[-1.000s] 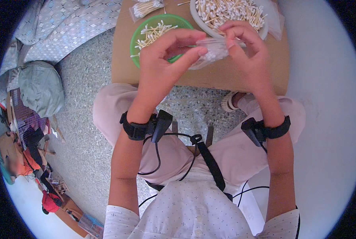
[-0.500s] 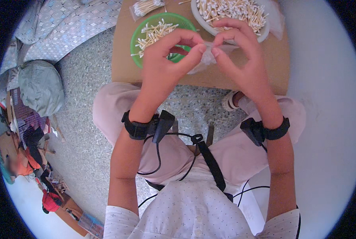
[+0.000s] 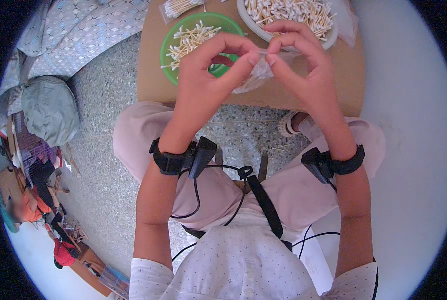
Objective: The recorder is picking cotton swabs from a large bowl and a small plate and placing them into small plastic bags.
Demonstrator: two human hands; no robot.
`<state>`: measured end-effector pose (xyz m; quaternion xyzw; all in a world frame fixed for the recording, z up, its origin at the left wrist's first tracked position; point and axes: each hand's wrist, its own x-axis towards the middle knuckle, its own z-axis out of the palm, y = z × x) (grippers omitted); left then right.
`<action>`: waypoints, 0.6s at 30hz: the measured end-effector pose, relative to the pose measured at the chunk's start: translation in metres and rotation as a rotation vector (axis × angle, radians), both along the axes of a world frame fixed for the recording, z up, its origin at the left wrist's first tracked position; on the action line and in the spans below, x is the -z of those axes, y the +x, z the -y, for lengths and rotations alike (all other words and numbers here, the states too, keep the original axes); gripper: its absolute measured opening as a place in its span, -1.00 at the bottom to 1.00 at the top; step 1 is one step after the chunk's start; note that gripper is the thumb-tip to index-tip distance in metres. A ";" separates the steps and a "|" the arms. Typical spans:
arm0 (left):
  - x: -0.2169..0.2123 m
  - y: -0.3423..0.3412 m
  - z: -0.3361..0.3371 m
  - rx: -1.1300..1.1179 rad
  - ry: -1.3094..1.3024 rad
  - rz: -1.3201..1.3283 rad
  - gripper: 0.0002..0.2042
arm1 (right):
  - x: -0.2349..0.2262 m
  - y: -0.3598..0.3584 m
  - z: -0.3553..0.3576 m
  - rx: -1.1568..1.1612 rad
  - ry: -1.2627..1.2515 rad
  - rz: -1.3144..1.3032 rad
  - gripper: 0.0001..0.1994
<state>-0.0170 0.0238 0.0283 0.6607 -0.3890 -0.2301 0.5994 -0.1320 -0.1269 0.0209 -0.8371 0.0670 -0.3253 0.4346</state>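
Between my hands hangs a small clear plastic bag (image 3: 258,75), pinched along its upper edge. My left hand (image 3: 211,70) grips one side with thumb and forefinger. Close beside it, my right hand (image 3: 306,62) pinches the other side in the same way. Whether anything lies inside the bag I cannot tell. Behind my left hand stands a green bowl (image 3: 228,21) with loose cotton swabs (image 3: 188,44) in it. A pale round bowl (image 3: 244,19), heaped with more swabs (image 3: 293,16), stands beyond my right hand, which covers part of it.
The bowls stand on a brown cardboard-like surface (image 3: 151,75). A clear packet of swabs (image 3: 182,7) lies at its far left, and a clear plastic bag (image 3: 346,25) lies at the far right. On the left are a grey-green sack (image 3: 51,110) and a patterned cloth (image 3: 93,30). A white wall (image 3: 408,150) is at right.
My fingertips have shifted slightly along the bag's edge, and the bag hangs a little more spread out. Both hands keep their pinch on it.
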 end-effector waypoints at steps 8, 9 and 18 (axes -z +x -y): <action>0.000 0.001 0.000 -0.015 0.022 0.060 -0.85 | -0.002 0.000 0.000 -0.007 0.014 -0.004 -0.86; 0.000 0.001 0.000 -0.015 0.022 0.060 -0.85 | -0.002 0.000 0.000 -0.017 0.014 -0.006 -0.86; 0.000 -0.001 0.001 -0.019 0.010 0.076 -0.89 | -0.002 0.001 -0.002 -0.002 -0.017 -0.013 -0.86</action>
